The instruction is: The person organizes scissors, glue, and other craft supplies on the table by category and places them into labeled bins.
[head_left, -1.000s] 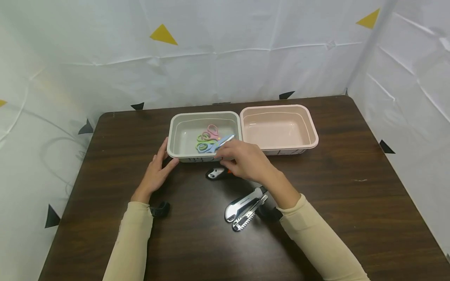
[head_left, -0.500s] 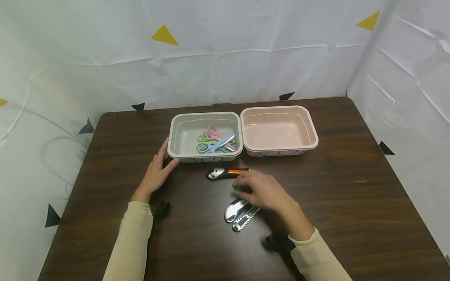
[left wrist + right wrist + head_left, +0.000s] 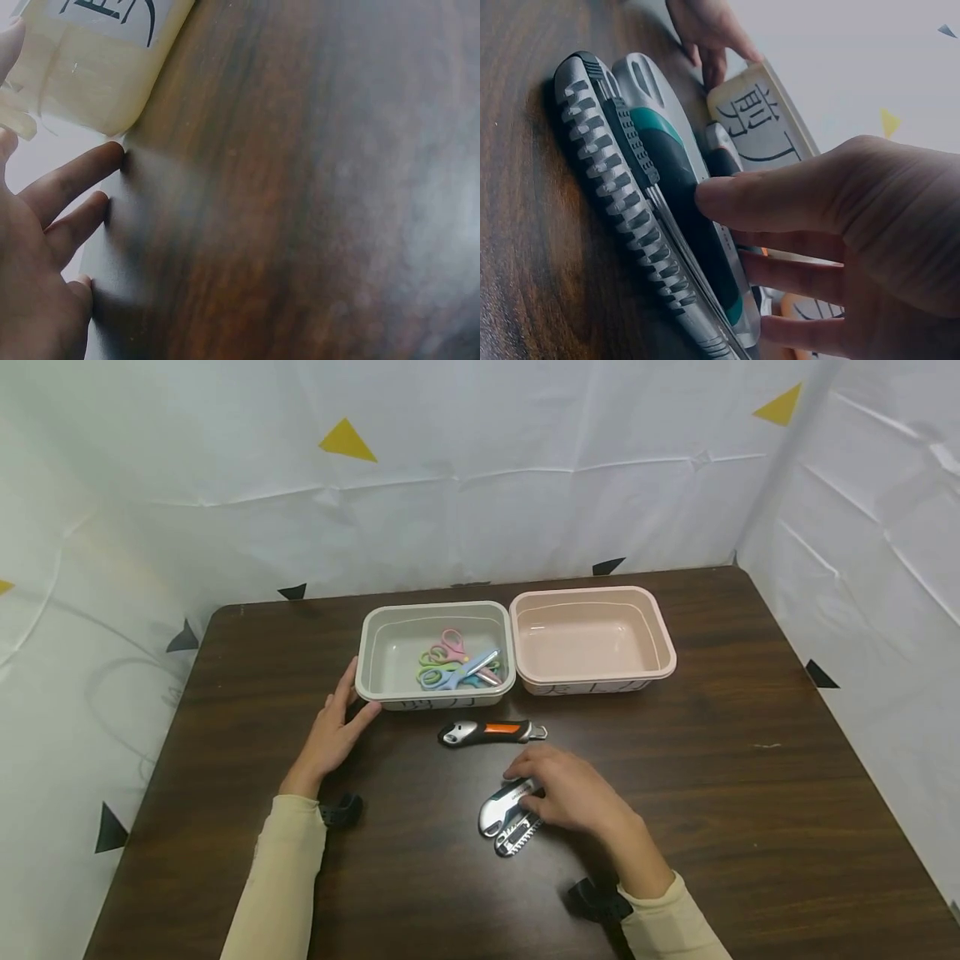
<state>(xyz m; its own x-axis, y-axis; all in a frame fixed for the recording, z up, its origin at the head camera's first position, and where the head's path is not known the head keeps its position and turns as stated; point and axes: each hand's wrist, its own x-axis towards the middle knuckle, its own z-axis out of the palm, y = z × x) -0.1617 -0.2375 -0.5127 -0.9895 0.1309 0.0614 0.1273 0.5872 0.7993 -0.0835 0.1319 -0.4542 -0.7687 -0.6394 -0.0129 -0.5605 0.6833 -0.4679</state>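
My right hand pinches a wide silver utility knife with a dark grip, its thumb on the near side and its fingers along the far side in the right wrist view. Lying close beside that knife is a slimmer silver utility knife with a ridged edge. My left hand rests with spread fingers against the left end of the grey box. Inside the box lie several pairs of scissors with pastel handles. A black-and-orange utility knife lies in front of the box.
A pink box stands right beside the grey one, with nothing seen inside it. Both are near the back edge of the dark wooden table. White sheeting hangs behind and at the sides.
My right hand has moved back from the front of the grey box to the two silver utility knives and taken hold of the wide one. The left hand stays at the box.
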